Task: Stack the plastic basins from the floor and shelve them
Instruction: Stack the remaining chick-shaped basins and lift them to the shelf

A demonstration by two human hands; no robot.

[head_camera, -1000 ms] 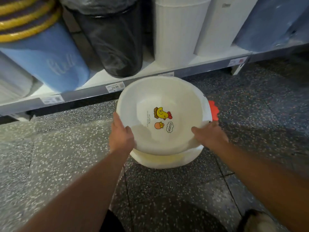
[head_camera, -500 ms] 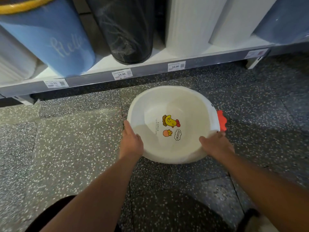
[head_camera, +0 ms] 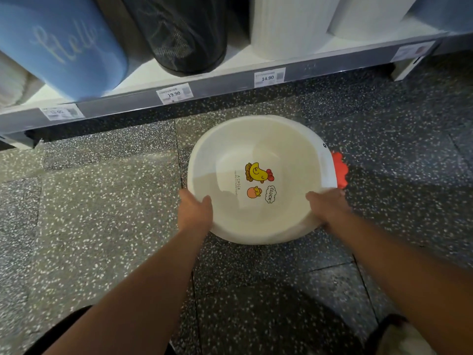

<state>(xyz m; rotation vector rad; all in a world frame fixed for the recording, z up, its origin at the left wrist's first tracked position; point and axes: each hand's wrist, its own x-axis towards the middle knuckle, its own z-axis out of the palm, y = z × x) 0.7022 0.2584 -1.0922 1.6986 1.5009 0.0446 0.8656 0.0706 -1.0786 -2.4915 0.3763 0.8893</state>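
**Both hands on the chick basin, low by the shelf**

We hold the white basin [head_camera: 256,155] at its near rim, with our left hand [head_camera: 195,212] on the near-left side and our right hand [head_camera: 329,208] on the near-right side. The thumbs lie over the rim and the fingers go under it, hidden, so we judge that both hands grip it. The basin is low over the speckled floor [head_camera: 102,201], just near of the shelf [head_camera: 230,80]. We cannot tell whether it touches the floor. Under its near rim a second white edge shows, perhaps another basin nested below.

We judge it light, thin and a little flexible. Its smooth wall may slip, so the rim is the good place to hold. The red comb [head_camera: 339,169] sticks out at the right and could catch on an edge.

On the shelf, a blue bin [head_camera: 64,47], a black mesh bin [head_camera: 184,34] and white bins [head_camera: 289,26] stand close together, so we see little room there. The widest room for moving is to the left, over the floor.
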